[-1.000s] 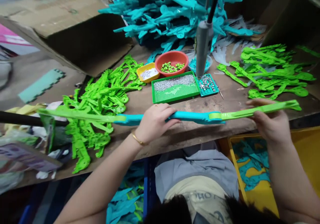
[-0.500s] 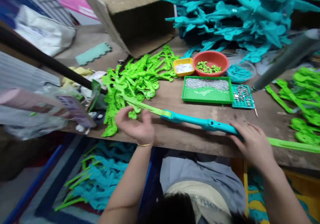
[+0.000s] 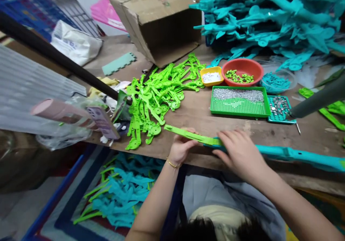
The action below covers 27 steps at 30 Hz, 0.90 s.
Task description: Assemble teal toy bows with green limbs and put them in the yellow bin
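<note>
Along the bench [image 3: 194, 106], our left hand [image 3: 181, 150] grips green strip [image 3: 188, 134], right hand [image 3: 241, 154] clasps teal bar [image 3: 277, 152]; lettering [image 3: 71, 45] on white bag [image 3: 87, 50] unreadable.

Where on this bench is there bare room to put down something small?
Bare tabletop shows between the loose green pieces and the green tray. Another strip runs between that tray and the right hand. It is crowded behind the tray, where the yellow dish and red bowl stand close together, with the turquoise heap beyond.
</note>
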Available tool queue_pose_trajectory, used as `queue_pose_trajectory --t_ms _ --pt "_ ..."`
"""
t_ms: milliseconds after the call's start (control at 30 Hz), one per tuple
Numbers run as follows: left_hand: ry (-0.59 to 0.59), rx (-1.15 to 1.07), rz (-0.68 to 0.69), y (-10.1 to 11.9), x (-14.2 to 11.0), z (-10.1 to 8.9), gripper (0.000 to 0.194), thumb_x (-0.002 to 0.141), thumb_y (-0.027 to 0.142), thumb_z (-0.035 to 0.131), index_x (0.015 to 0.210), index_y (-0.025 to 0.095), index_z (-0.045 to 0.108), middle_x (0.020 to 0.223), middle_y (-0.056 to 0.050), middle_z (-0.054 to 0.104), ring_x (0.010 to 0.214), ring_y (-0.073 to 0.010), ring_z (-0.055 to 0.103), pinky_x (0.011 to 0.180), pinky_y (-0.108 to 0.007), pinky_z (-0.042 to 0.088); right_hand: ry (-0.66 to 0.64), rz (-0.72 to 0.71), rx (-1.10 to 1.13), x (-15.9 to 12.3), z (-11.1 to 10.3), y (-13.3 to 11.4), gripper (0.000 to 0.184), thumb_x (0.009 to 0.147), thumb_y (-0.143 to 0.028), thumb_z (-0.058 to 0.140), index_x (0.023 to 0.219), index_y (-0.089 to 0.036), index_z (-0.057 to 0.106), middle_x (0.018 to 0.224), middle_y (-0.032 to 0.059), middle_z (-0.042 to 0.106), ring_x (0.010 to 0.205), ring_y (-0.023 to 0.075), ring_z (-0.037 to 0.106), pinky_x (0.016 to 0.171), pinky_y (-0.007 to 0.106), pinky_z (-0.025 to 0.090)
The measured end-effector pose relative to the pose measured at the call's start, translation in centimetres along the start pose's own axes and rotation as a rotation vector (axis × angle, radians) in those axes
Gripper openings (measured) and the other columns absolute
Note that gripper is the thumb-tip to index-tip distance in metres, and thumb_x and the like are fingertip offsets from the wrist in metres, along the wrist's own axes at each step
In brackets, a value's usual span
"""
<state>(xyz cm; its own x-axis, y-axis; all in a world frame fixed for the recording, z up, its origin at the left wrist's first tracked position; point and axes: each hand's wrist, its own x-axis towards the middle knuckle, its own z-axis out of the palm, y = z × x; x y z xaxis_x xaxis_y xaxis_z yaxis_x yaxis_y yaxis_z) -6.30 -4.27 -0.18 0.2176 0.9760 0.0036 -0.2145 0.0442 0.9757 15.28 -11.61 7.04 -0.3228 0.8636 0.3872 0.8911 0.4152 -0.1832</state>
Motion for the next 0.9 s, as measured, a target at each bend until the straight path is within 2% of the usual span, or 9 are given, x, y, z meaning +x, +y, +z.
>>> queue_pose_trajectory --t_ms 67,133,333,400,533,633,700,800,900 --pt "-0.089 0.061 0.031 -0.5 -0.4 0.3 0.041 0.064 0.039 0.087 0.089 0.021 0.06 0.098 -0.005 0.068 0.093 -0.0217 0.068 0.087 -0.04 0.057 -0.102 -0.021 -0.055 1.8 2.4 -1.3 0.025 0.088 -0.029 0.06 0.104 -0.011 0.066 0.095 0.0125 0.072 0.087 0.0278 0.066 0.089 0.043 0.048" --pt "-0.15 0.136 0.05 -1.1 -0.6 0.6 0.039 0.065 0.038 0.087 0.089 0.02 0.063 0.1 -0.008 0.07 0.097 -0.0226 0.068 0.09 -0.041 0.056 -0.134 -0.036 -0.076 2.2 3.8 -1.8 0.017 0.09 -0.023 0.054 0.095 -0.013 0.067 0.082 0.0077 0.07 0.078 0.0236 0.064 0.081 0.038 0.046" --pt "-0.08 0.16 0.188 -2.4 -0.5 1.2 0.032 0.062 0.028 0.089 0.084 0.019 0.068 0.086 -0.003 0.07 0.085 -0.0175 0.068 0.083 -0.033 0.057 -0.066 -0.07 -0.104 1.2 3.8 -1.4 0.016 0.091 -0.021 0.052 0.088 -0.015 0.066 0.075 0.005 0.066 0.071 0.0212 0.059 0.074 0.035 0.039" --pt "-0.112 0.168 0.197 -2.0 -0.4 0.8 0.029 0.064 0.026 0.088 0.085 0.019 0.068 0.087 -0.003 0.07 0.086 -0.0168 0.068 0.083 -0.031 0.057 -0.077 -0.067 -0.083 1.3 3.6 -1.4 0.018 0.092 -0.023 0.051 0.09 -0.014 0.067 0.076 0.0051 0.068 0.072 0.0213 0.059 0.074 0.035 0.039" --pt "-0.294 0.222 0.198 0.4 0.1 -1.1 0.036 0.07 0.028 0.084 0.103 0.021 0.07 0.102 -0.006 0.07 0.099 -0.0194 0.066 0.089 -0.034 0.055 -0.086 -0.017 0.08 2.0 3.3 -2.0 0.022 0.09 -0.028 0.059 0.105 -0.013 0.065 0.092 0.0059 0.073 0.083 0.0218 0.063 0.081 0.035 0.042" --pt "-0.359 0.326 0.275 2.2 0.5 -2.4 0.03 0.071 0.025 0.084 0.099 0.02 0.073 0.095 -0.006 0.071 0.094 -0.019 0.065 0.086 -0.033 0.054 -0.044 0.009 0.232 2.5 3.7 -2.8 0.016 0.093 -0.026 0.054 0.1 -0.016 0.065 0.097 0.0045 0.073 0.088 0.0195 0.063 0.083 0.033 0.043" --pt "-0.377 0.386 0.315 2.8 0.7 -2.6 0.021 0.073 0.022 0.082 0.091 0.02 0.073 0.087 -0.004 0.07 0.087 -0.0171 0.065 0.082 -0.031 0.054 -0.032 0.03 0.282 2.8 4.4 -3.2 0.017 0.095 -0.025 0.05 0.09 -0.016 0.064 0.089 0.0043 0.072 0.085 0.0185 0.062 0.081 0.032 0.043" --pt "-0.34 0.393 0.341 3.0 0.8 -2.2 0.016 0.074 0.022 0.081 0.086 0.02 0.073 0.084 -0.003 0.07 0.083 -0.016 0.065 0.079 -0.03 0.053 -0.022 0.057 0.289 3.2 5.6 -3.6 0.02 0.095 -0.023 0.047 0.087 -0.015 0.063 0.084 0.006 0.07 0.082 0.0192 0.06 0.079 0.033 0.043" --pt "-0.344 0.399 0.305 2.8 1.2 -2.0 0.014 0.074 0.025 0.081 0.084 0.02 0.073 0.083 -0.003 0.07 0.081 -0.0167 0.065 0.077 -0.031 0.054 -0.026 0.049 0.294 3.7 5.7 -3.8 0.02 0.095 -0.022 0.047 0.086 -0.016 0.064 0.082 0.0063 0.07 0.08 0.0194 0.06 0.079 0.033 0.044"
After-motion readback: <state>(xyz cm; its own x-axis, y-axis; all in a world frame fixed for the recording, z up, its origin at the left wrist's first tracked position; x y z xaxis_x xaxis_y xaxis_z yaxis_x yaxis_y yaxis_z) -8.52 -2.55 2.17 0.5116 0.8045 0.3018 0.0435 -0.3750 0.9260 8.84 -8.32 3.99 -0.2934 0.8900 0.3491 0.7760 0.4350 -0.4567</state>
